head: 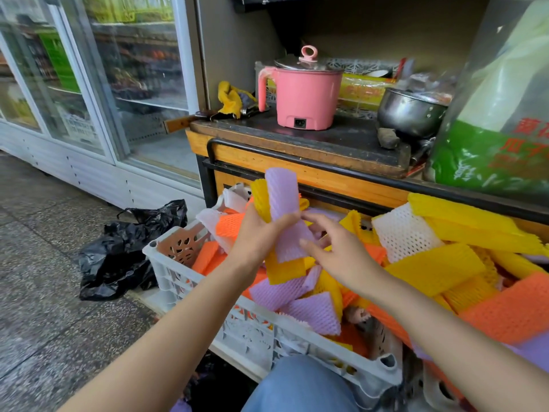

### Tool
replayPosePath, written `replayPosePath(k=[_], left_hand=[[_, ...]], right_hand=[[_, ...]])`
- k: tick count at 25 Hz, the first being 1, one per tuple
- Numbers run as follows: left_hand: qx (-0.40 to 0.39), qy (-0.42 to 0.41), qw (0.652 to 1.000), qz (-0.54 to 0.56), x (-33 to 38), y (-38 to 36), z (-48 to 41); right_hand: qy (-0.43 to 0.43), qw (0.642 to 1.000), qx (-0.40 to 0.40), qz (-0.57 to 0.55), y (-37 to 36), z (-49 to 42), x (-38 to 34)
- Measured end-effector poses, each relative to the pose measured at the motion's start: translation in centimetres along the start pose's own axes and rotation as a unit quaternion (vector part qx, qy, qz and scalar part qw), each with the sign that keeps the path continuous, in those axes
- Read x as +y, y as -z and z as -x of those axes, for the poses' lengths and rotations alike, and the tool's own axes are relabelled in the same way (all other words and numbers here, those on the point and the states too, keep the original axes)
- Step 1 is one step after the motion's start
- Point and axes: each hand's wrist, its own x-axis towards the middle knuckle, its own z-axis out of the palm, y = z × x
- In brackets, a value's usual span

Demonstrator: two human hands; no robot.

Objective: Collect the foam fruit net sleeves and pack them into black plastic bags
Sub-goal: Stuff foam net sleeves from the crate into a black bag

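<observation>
My left hand (261, 233) grips a small bundle of foam net sleeves above the crate: a lilac sleeve (282, 194) in front and a yellow sleeve (260, 200) behind it. My right hand (335, 251) hovers just right of the bundle, fingers relaxed, fingertips near the lilac sleeve's lower part. Below lies a white plastic crate (208, 295) heaped with orange, yellow, lilac and white sleeves (430, 269). A crumpled black plastic bag (118, 254) lies on the floor left of the crate.
A wooden counter (297, 153) stands behind the crate with a pink electric pot (306, 96), a steel pot (410, 111) and a big green-and-white sack (499, 114). A glass-door fridge (118, 84) is at the left. My knee in jeans (300, 385) is at the bottom.
</observation>
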Motion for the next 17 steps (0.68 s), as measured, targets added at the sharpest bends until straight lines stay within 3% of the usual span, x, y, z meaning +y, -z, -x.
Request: replayPosePath(k=[3,6,8,10,14,17], left_hand=[[0.057,0.019,0.998,-0.027,-0.5,1.8,0.6],[0.077,0.041,0.996,-0.029,-1.3,3.4,0.8],[0.077,0.05,0.995,-0.03,-2.1,3.9,1.0],[0.073,0.06,0.995,-0.024,-2.9,4.0,1.2],[0.075,0.073,0.994,-0.025,-4.5,3.7,1.4],[0.105,0.087,0.991,-0.02,-5.5,3.7,1.1]], right_hand=[[0.032,0.992,-0.007,0.125,0.6,-0.1,2.4],[-0.058,0.964,-0.039,0.258,1.1,-0.6,6.1],[-0.124,0.953,-0.056,0.273,0.7,-0.6,7.9],[-0.142,0.949,-0.016,0.281,0.3,-0.8,9.1],[-0.097,0.922,0.006,0.375,0.5,-2.0,8.9],[-0.04,0.922,0.076,0.378,1.8,-2.8,7.1]])
